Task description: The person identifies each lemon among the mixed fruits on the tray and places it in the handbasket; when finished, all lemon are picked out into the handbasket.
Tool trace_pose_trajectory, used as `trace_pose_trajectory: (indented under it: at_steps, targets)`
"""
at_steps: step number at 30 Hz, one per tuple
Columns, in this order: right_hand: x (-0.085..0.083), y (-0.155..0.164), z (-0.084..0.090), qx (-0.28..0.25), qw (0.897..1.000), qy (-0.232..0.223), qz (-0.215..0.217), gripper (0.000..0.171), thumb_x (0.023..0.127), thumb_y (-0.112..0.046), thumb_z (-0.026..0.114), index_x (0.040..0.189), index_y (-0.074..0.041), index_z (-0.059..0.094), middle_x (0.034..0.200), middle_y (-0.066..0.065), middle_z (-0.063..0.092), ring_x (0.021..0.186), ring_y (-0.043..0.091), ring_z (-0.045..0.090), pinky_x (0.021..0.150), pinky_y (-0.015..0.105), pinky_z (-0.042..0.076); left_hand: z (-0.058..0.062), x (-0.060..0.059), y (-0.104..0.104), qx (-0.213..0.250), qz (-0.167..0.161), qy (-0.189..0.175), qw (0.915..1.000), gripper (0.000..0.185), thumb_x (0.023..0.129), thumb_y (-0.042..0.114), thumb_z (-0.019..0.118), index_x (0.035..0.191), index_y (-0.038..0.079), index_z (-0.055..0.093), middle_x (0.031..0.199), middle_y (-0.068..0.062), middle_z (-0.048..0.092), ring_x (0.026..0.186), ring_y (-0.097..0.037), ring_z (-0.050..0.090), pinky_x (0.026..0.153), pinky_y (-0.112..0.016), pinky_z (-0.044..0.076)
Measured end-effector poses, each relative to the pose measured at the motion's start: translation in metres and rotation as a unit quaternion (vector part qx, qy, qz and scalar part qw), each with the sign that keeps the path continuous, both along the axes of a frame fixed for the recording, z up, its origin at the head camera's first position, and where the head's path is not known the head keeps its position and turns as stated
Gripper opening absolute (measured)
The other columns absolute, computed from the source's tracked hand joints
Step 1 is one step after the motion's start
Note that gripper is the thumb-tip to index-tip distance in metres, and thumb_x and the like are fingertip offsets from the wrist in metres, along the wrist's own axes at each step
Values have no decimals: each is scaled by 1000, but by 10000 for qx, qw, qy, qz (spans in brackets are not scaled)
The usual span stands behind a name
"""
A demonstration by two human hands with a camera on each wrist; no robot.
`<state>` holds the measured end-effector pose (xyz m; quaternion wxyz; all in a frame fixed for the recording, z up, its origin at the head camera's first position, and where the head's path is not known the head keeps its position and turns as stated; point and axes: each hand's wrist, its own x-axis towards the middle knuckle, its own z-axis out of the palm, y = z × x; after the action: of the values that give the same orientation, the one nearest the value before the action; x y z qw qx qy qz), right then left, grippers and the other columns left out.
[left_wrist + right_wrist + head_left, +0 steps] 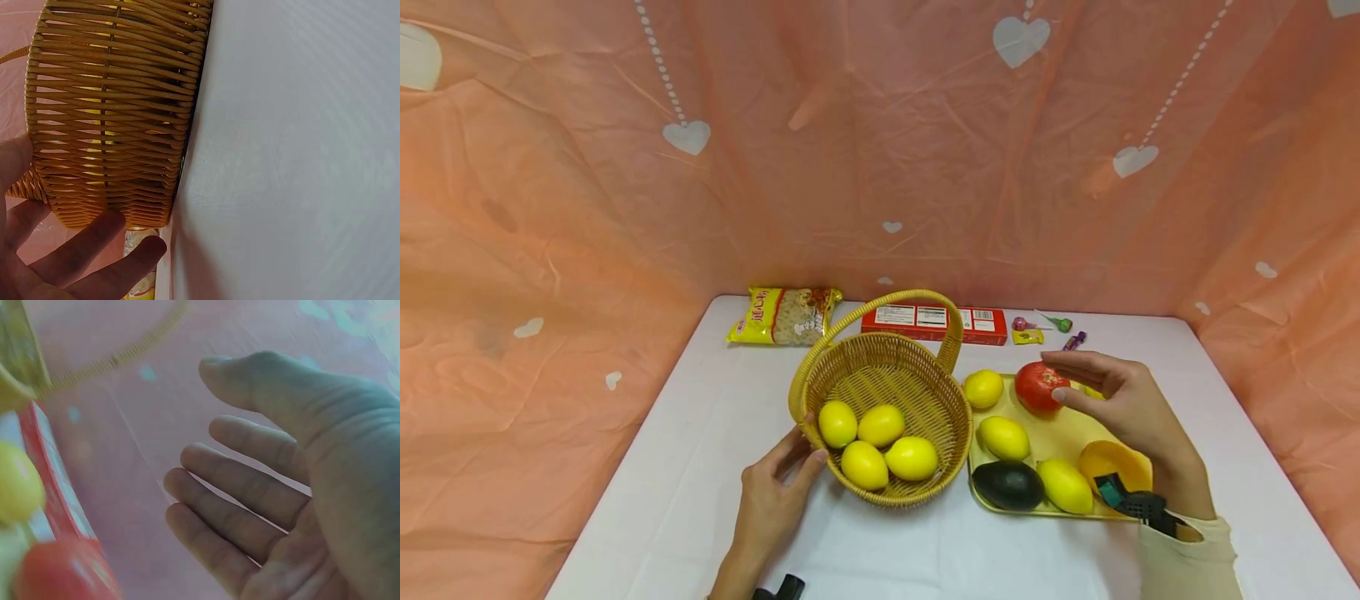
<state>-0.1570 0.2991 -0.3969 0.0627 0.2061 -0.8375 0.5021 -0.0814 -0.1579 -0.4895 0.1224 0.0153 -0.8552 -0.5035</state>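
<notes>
Left hand [771,492] steadies basket [850,379] rim; right hand [1131,408] hovers over tomato [1037,387].

Head view looks down; wrist views sit close — left shares the basket [880,392].

A basket [887,392] with four lemons [880,425] in it stands left of a tray [1060,433] bearing a tomato [1039,386], lemons and an avocado [1007,485]. Behind them lie a snack bag [784,316], a box [936,323] and sweets [1045,329]. The left hand [775,492] touches the basket's near-left rim; the right hand [1127,408] hangs over the tray beside the tomato.
</notes>
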Motion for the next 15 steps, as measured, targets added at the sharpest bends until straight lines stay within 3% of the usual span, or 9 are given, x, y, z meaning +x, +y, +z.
trace_pose_trajectory:
  at_steps: [6, 12, 15]
  targets:
    - [6, 52, -6, -432, 9974, 25, -568, 43, 97, 15, 72, 140, 10, 67, 132, -7, 79, 117, -2, 75, 95, 11, 59, -1, -1, 0, 11, -29, 38, 10000, 54, 101, 27, 82, 152, 16, 67, 132, -9, 80, 125, -27, 76, 110, -10, 43]
    - [6, 91, -22, -1286, 9890, -230, -692, 44, 100, 18, 65, 144, 13, 62, 131, -8, 79, 117, -2, 75, 96, 8, 57, -1, 0, 1, 55, -9, 71, 10000, 54, 102, 26, 81, 153, 13, 66, 132, -8, 80, 125, -28, 76, 107, -1, 38]
    - [4, 101, -30, -1438, 9863, -382, -707, 44, 101, 16, 65, 145, 9, 63, 130, -11, 80, 116, -3, 75, 95, 8, 56, -1, 5, 4, 219, 31, 122, 9997, 58, 102, 23, 81, 155, 9, 62, 139, -11, 77, 125, -31, 76, 108, -2, 40]
